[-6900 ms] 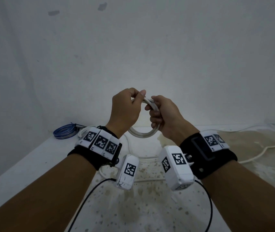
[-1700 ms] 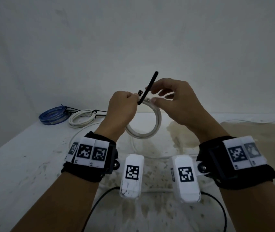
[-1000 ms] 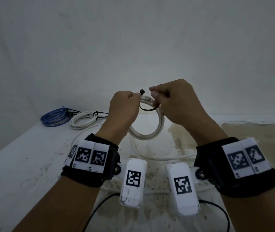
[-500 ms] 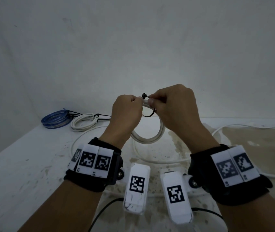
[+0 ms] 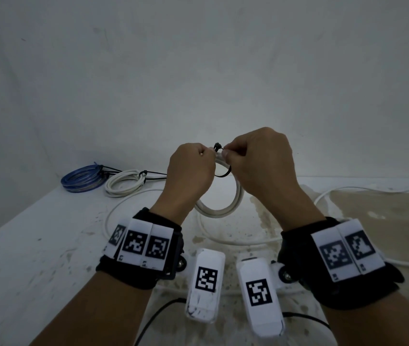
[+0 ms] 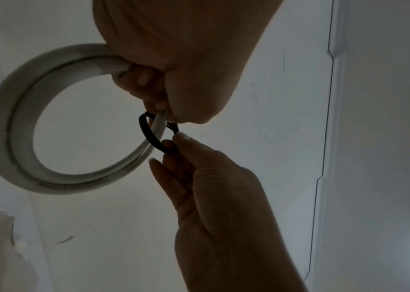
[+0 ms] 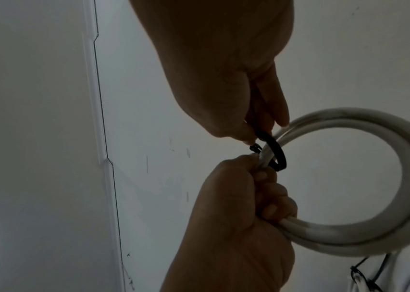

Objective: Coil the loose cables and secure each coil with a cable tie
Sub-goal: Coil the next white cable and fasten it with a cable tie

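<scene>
The person held a white coil (image 5: 219, 206) up in the air, above the table (image 5: 36, 245). The left hand (image 5: 189, 171) was wrapped around the top of the coil and kept its loops together. The right hand (image 5: 258, 161) pinched the thin end of a black cable tie (image 6: 149, 134). The tie made a loose ring around the coil's strands, right beside the left hand's fingers (image 7: 268, 189). Its small head (image 5: 218, 146) stuck up between the two hands.

It looked like the tying step for this coil. The tie was looped but not tight, with a gap showing between it and the cable. I could not tell if the tail was already pushed into the head. The next move would likely be to feed or pull the tail through until the ring hugged the strands. The left hand would need to grip firmly so the loops did not spring apart.

On the far left of the table lay a blue coil (image 5: 81, 178) and, touching it, a second white coil (image 5: 123, 183), each with a dark tie on it. Loose white cable (image 5: 223, 239) curled on the table under the hands, and more ran off to the right. That part seemed not yet coiled. Nothing stood in the way of the hands, but the head of the tie was tiny and the fingers crowded it.
</scene>
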`<state>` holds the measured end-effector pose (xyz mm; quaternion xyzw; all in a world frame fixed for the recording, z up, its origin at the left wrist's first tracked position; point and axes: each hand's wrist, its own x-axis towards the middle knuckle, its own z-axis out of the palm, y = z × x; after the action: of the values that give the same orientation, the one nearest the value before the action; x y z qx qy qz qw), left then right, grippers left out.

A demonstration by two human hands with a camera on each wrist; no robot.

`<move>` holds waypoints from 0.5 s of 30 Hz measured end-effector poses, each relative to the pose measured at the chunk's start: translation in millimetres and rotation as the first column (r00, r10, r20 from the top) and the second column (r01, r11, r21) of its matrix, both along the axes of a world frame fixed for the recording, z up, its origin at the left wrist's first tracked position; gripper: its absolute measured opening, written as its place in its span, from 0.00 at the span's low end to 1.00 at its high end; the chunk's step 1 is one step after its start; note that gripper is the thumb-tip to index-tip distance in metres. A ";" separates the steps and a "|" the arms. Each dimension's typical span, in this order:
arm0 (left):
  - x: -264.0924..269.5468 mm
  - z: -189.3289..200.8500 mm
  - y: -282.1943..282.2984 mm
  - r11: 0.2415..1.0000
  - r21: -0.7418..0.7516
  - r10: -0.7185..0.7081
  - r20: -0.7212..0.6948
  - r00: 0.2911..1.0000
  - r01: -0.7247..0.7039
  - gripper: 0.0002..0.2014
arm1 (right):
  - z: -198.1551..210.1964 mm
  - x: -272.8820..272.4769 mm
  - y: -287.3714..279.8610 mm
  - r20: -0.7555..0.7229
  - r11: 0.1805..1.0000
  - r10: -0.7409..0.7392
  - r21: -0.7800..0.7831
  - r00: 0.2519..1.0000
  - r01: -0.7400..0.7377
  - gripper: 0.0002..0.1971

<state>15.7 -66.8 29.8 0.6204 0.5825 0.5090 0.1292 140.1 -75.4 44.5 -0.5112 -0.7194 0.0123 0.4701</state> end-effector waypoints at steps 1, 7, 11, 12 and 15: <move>-0.2 -0.3 0.8 1.000 0.000 0.009 -0.041 0.999 -0.009 0.14 | 0.7 0.3 -0.6 0.009 1.000 -0.007 -0.010 1.000 0.007 0.06; 2.0 -1.6 -0.9 0.998 0.055 0.043 -0.302 0.952 -0.027 0.13 | 4.0 4.7 -0.1 0.002 0.995 -0.060 -0.085 0.998 0.060 0.05; -1.0 0.6 -2.4 0.992 0.125 0.049 -0.410 0.911 0.003 0.12 | 1.4 4.9 5.0 -0.063 0.993 -0.047 -0.112 0.997 0.039 0.06; -1.0 0.5 -3.1 0.989 0.147 0.042 -0.433 0.900 0.025 0.11 | 0.6 4.6 6.4 -0.082 0.992 -0.045 -0.119 0.996 0.035 0.07; -0.1 -0.7 -5.4 0.975 0.201 0.014 -0.473 0.881 0.093 0.11 | 0.2 6.2 9.6 -0.141 0.989 -0.045 -0.143 0.989 0.025 0.09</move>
<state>15.7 -72.2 29.1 0.7476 0.5242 0.4009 -0.0747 146.3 -65.8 44.7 -0.5534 -0.6720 0.0914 0.4836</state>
